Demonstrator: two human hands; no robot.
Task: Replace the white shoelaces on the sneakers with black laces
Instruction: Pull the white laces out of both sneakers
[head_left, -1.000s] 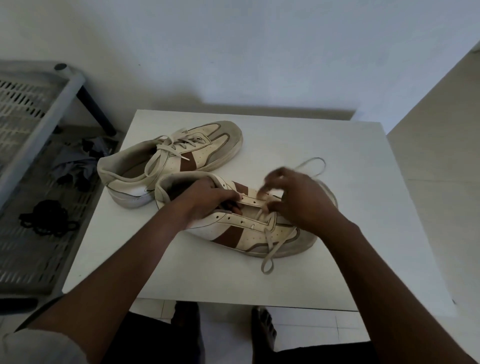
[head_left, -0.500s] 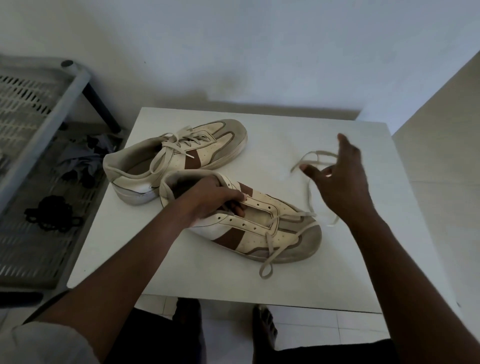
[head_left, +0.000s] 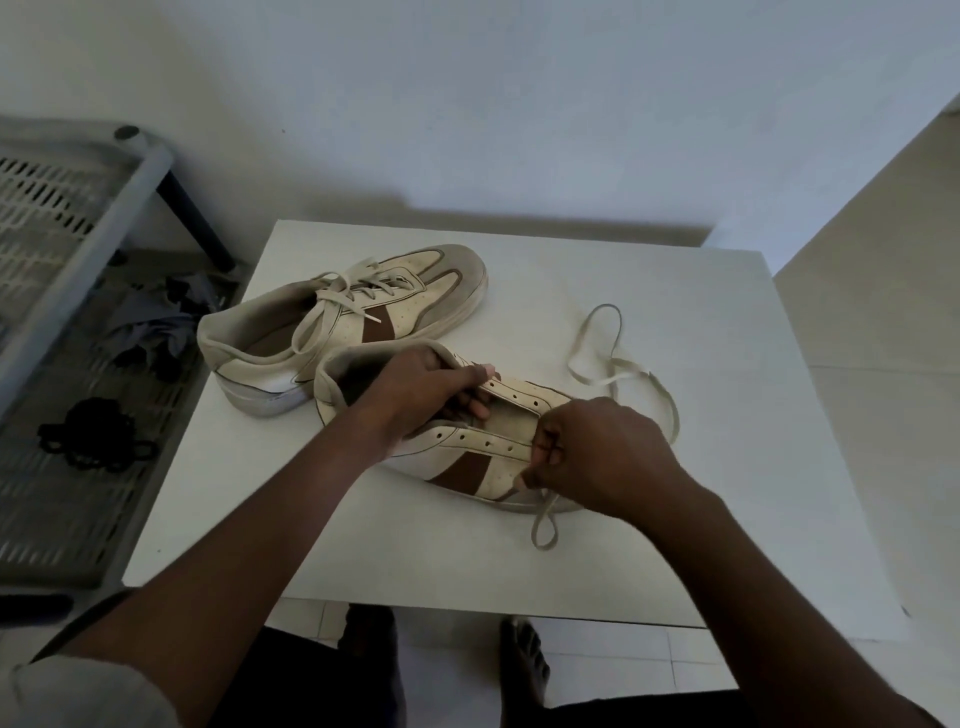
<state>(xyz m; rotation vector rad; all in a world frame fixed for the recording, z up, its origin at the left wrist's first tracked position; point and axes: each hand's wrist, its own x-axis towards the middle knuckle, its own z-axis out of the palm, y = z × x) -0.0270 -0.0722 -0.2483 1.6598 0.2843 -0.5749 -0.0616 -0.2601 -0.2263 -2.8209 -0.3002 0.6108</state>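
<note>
Work centres on the near sneaker (head_left: 462, 473), cream with a brown stripe, on the white desk (head_left: 701, 322), toe pointing right. Holds it at the mouth with the left hand (head_left: 421, 389): grip closed, thumb laid along the upper eyelet strip, fingers curled down inside over the tongue. Pinches the white lace (head_left: 613, 364) with the right hand (head_left: 602, 452) at the toe end of the near sneaker, by the lowest eyelets; grip closed tight, knuckles up, fingertips mostly hidden under the hand. Bare, unthreaded eyelets along both strips between the two hands. Loose lace out on the desk behind and to the right of the near sneaker in wide loops, plus one small loop in front of its sole, below the right hand.

Just behind and left of the near sneaker, close against its heel collar: the far sneaker (head_left: 415, 306), same colours, upright, laced in white, loops hanging over its side; cannot tell whether the two touch.

Left of the near sneaker, off the desk: a grey slatted rack (head_left: 62, 467) carrying a black tangled bundle (head_left: 93, 434) and a crumpled grey cloth (head_left: 150, 332); cannot tell whether the bundle is laces. Below the desk edge, nearer than the near sneaker: bare feet (head_left: 524, 660) on pale tiles.
</note>
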